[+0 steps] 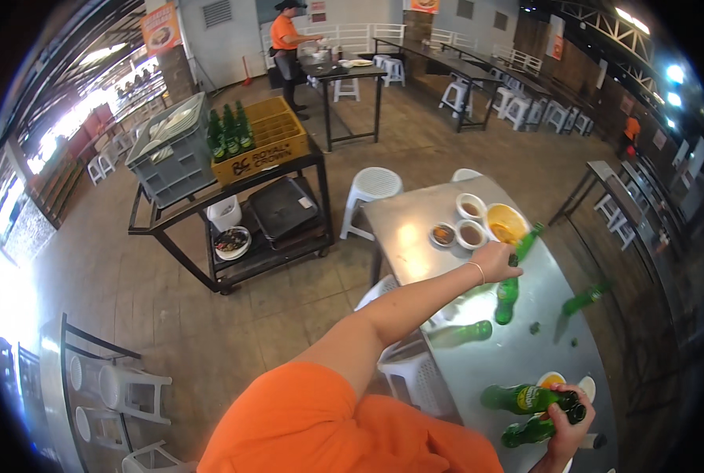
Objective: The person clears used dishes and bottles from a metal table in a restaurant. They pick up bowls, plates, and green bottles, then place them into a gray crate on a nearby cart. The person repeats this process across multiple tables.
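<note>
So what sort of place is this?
Probably a casual eatery or canteen: a metal table has white bowls of brownish liquid and green bottles on it, white plastic stools stand about, and a yellow crate holds more bottles.

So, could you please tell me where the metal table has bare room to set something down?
The metal table is bare at its far-left corner, left of the white bowls, and between the left-edge green bottle and the two bottles at the right hand. Crowded: around the bowls and left hand.
</note>
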Demonstrator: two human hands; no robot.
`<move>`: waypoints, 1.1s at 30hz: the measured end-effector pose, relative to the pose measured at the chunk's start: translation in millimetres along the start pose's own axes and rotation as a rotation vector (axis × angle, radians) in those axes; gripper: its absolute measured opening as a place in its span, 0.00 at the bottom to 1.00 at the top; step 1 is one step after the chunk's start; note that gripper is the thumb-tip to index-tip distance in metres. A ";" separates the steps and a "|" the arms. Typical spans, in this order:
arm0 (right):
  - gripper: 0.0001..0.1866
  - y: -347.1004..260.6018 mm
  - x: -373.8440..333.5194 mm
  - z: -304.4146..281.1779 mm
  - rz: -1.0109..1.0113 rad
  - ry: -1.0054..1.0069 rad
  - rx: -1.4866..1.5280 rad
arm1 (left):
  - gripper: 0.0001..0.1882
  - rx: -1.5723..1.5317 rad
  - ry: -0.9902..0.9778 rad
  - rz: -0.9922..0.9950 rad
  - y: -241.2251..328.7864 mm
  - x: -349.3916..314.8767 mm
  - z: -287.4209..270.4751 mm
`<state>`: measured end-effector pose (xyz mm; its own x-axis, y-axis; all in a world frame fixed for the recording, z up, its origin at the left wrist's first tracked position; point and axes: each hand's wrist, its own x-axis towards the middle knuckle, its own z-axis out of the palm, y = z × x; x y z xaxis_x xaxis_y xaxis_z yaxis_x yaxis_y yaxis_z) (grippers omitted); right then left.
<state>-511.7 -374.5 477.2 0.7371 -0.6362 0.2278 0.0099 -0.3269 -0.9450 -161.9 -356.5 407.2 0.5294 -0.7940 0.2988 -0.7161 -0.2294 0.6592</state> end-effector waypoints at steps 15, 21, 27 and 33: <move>0.15 -108.9 313.2 509.0 -0.237 -0.433 0.192 | 0.16 0.342 0.594 -0.432 -241.6 -225.9 -432.0; 0.18 -113.8 466.4 742.7 -0.437 -0.630 0.364 | 0.13 0.274 0.906 -0.519 -322.2 -199.2 -498.8; 0.23 -100.2 568.9 970.8 -0.587 -0.723 0.300 | 0.12 0.513 1.072 -0.480 -404.7 -119.0 -538.0; 0.23 -74.0 598.5 1080.9 -0.670 -0.814 -0.084 | 0.14 0.666 1.087 -0.547 -478.3 -40.6 -572.8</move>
<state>659.0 24.2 429.7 0.8295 0.3425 0.4412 0.5585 -0.5046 -0.6584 419.6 107.9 475.0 0.6750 0.2444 0.6961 -0.2220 -0.8325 0.5076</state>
